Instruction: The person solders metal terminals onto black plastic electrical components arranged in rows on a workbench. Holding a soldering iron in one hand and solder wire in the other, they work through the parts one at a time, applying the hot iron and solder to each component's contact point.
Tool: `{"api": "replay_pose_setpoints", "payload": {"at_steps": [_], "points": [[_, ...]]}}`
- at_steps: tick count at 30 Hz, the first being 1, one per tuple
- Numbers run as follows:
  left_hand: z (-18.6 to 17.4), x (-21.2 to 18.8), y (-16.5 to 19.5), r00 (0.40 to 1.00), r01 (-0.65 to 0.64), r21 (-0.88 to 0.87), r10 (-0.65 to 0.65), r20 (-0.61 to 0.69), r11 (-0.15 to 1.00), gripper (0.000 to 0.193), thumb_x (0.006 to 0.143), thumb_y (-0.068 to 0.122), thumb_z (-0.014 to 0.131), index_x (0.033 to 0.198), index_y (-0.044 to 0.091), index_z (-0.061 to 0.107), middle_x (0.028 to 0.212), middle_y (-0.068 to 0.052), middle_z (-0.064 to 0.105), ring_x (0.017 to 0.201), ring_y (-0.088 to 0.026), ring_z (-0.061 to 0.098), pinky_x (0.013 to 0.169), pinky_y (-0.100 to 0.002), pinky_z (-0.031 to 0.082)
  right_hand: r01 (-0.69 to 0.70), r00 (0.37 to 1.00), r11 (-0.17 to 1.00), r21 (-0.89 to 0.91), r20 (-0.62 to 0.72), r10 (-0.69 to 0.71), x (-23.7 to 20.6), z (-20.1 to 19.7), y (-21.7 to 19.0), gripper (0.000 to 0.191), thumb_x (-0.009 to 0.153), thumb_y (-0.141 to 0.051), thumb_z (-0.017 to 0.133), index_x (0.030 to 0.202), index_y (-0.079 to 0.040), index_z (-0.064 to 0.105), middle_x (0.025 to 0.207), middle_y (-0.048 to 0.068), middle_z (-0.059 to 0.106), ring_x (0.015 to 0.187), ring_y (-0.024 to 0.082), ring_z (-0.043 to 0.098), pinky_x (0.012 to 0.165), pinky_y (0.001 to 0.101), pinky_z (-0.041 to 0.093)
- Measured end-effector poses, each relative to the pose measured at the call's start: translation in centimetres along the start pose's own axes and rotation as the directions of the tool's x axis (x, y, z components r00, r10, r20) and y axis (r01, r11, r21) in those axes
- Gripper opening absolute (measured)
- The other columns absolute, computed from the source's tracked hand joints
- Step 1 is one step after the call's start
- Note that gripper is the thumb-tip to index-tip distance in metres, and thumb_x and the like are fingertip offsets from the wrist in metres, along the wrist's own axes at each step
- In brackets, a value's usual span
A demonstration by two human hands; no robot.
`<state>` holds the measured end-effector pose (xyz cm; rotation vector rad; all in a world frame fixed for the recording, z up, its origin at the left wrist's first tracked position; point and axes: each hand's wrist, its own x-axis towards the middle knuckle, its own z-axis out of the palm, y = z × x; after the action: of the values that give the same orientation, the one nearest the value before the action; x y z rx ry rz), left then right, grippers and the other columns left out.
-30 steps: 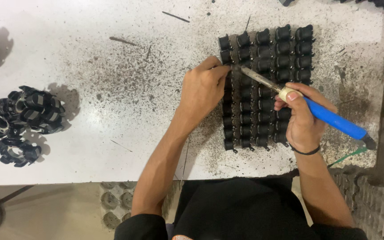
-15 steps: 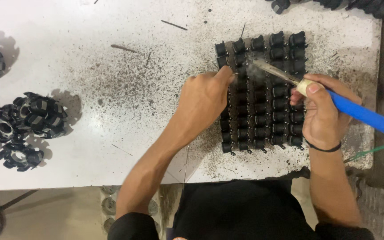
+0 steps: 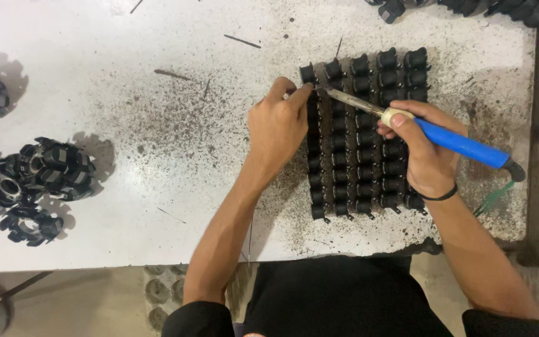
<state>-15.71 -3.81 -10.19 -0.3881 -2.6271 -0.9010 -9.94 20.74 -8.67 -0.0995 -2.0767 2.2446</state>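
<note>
A block of small black plastic parts lies in several rows on the white table. My left hand rests on the block's left column, fingertips pinched at a thin wire near the top-left part. My right hand grips a soldering iron with a blue handle. Its metal tip points left and reaches the spot by my left fingertips.
Piles of black ring-shaped parts sit at the table's left edge, with more black parts along the top right. Dark soldering specks and thin wire scraps litter the table. A green wire trails at the right.
Both hands and the iron have moved up the block toward its top-left corner. The iron's tip now meets my left fingertips there.
</note>
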Motion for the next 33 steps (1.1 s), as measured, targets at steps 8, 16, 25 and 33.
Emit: {"api": "replay_pose_setpoints", "payload": {"at_steps": [8, 16, 25, 33], "points": [[-0.4, 1.6, -0.2, 0.997, -0.006, -0.092, 0.013, 0.073, 0.996, 0.009, 0.087, 0.005, 0.071, 0.093, 0.006, 0.078, 0.090, -0.010, 0.068, 0.066, -0.031, 0.070, 0.058, -0.042, 0.058, -0.009, 1.000, 1.000, -0.027, 0.025, 0.010, 0.2, 0.3, -0.1, 0.027, 0.103, -0.007, 0.070, 0.123, 0.011, 0.069, 0.106, 0.020, 0.074, 0.091, 0.023, 0.074, 0.083, 0.0305, 0.061], [-0.2, 1.8, 0.4, 0.987, 0.000, 0.015, -0.003, 0.160, 1.000, 0.009, 0.086, 0.001, 0.066, 0.085, 0.002, 0.075, 0.094, -0.016, 0.066, 0.067, -0.036, 0.070, 0.059, -0.046, 0.058, -0.064, 0.998, 0.998, -0.002, -0.010, 0.064, 0.6, 0.3, 0.1, 0.025, 0.102, -0.008, 0.068, 0.119, 0.010, 0.070, 0.100, 0.019, 0.074, 0.085, 0.022, 0.073, 0.076, 0.0287, 0.058], [-0.1, 1.1, 0.4, 0.997, 0.000, -0.103, 0.008, 0.082, 0.995, 0.009, 0.080, 0.001, 0.070, 0.086, 0.000, 0.077, 0.089, -0.013, 0.067, 0.062, -0.032, 0.069, 0.056, -0.042, 0.058, -0.003, 1.000, 1.000, 0.004, -0.022, 0.003, 0.5, 0.3, 0.3, 0.023, 0.103, -0.007, 0.068, 0.118, 0.010, 0.070, 0.101, 0.019, 0.074, 0.085, 0.023, 0.074, 0.077, 0.0307, 0.059], [0.1, 0.9, -0.3, 0.999, 0.010, -0.127, -0.004, 0.048, 0.992, 0.011, 0.087, 0.000, 0.071, 0.093, 0.002, 0.079, 0.089, -0.008, 0.070, 0.060, -0.025, 0.069, 0.051, -0.037, 0.055, 0.000, 1.000, 1.000, 0.021, -0.014, 0.001, 0.5, 0.2, 0.4, 0.023, 0.104, -0.007, 0.068, 0.120, 0.009, 0.070, 0.103, 0.019, 0.074, 0.087, 0.023, 0.074, 0.079, 0.0303, 0.060]]}}
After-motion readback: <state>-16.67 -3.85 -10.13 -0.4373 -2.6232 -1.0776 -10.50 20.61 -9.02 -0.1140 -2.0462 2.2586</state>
